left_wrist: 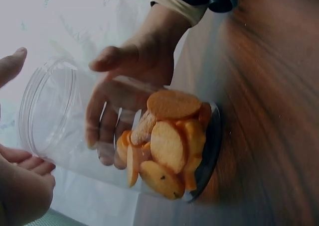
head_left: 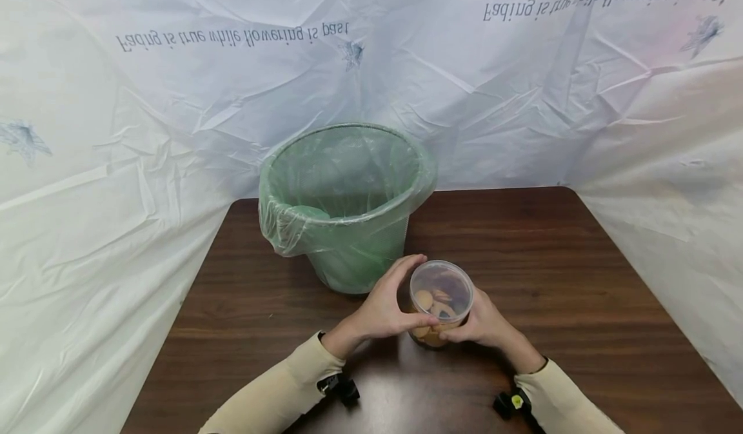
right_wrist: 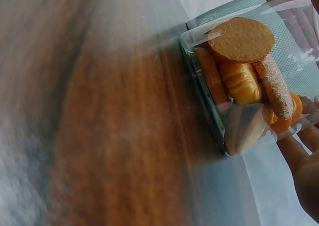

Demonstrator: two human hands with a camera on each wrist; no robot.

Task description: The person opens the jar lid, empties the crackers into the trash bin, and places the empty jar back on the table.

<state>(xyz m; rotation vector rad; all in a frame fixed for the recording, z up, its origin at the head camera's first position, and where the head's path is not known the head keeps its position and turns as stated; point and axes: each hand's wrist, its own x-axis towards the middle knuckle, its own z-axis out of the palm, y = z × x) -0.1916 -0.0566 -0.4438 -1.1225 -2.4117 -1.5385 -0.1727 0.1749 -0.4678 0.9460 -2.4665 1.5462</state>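
Holding clear jar (head_left: 448, 280), hands (head_left: 386, 305) (head_left: 486, 321), biscuits (left_wrist: 168, 146) inside, lined bin (head_left: 360, 253) beyond

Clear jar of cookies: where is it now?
In the head view, the jar is right of centre, between the left hand and right hand, below and right of the bin.

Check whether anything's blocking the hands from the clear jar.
Nothing visible does. The left hand curves round the top of the clear jar, and the right hand is at its side, with no object in between. The green-lined bin stands beyond the jar and to the left, not in the way.
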